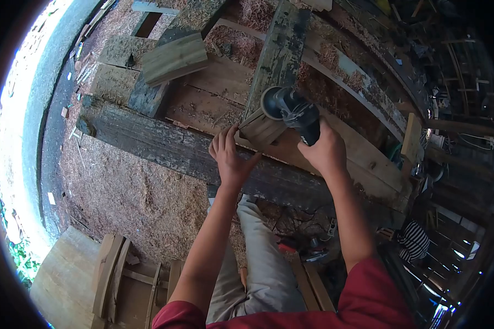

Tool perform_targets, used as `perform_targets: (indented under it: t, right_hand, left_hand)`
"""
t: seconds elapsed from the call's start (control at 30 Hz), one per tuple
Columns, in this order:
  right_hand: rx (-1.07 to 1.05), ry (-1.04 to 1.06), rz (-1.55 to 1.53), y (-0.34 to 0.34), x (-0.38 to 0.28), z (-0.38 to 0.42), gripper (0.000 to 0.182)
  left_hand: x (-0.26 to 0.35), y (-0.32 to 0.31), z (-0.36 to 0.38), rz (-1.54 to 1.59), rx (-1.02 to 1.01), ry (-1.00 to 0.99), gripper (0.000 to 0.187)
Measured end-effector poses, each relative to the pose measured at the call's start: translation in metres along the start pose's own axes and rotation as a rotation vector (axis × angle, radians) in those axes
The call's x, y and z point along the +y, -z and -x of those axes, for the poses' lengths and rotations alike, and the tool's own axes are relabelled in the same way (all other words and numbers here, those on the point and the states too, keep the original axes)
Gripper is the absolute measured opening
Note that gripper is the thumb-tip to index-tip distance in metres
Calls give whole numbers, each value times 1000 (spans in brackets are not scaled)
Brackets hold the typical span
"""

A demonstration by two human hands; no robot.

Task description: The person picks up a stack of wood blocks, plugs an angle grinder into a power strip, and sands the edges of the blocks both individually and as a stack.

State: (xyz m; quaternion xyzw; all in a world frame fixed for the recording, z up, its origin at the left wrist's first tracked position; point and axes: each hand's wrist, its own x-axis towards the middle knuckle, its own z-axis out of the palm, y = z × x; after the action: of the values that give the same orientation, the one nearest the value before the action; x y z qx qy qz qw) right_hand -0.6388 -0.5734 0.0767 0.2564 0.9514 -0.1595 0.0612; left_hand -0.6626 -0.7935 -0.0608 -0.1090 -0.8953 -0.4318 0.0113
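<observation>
A dark angle grinder point(296, 112) with a round disc is gripped by my right hand point(325, 147), its fingers wrapped round the body. The disc lies over the upper edge of a small wooden block point(262, 129), at the near end of a long weathered beam point(277, 60). My left hand point(229, 155) rests at the block's left side, fingers spread and fingertips near its corner. Whether the left thumb touches the block I cannot tell. Beneath both runs a thick worn beam point(164, 147).
Another cut wood block point(174, 58) lies on boards at the upper left. Wood shavings point(132, 189) cover the ground. Planks point(111, 274) are stacked at the lower left. A red tool point(287, 245) sits near my legs. An upright board point(411, 137) stands at the right.
</observation>
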Motion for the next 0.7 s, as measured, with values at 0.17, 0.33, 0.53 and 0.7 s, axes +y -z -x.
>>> perform_targets:
  t: [0.17,0.33,0.53,0.7]
  right_hand:
    - [20,-7,2,-2,8,-2,44]
    - [14,-39,-2,6,23,-2,44]
    - [-37,-7,-7,3,17,25,45]
    - [-8,-5,-46,-2,25,35,46]
  left_hand:
    - [0,0,0,11,13,-11,101]
    - [-1,0,0,-11,3,8,100]
    - [1,-1,0,-15,9,3,100]
    - [2,0,-1,-16,4,-7,99]
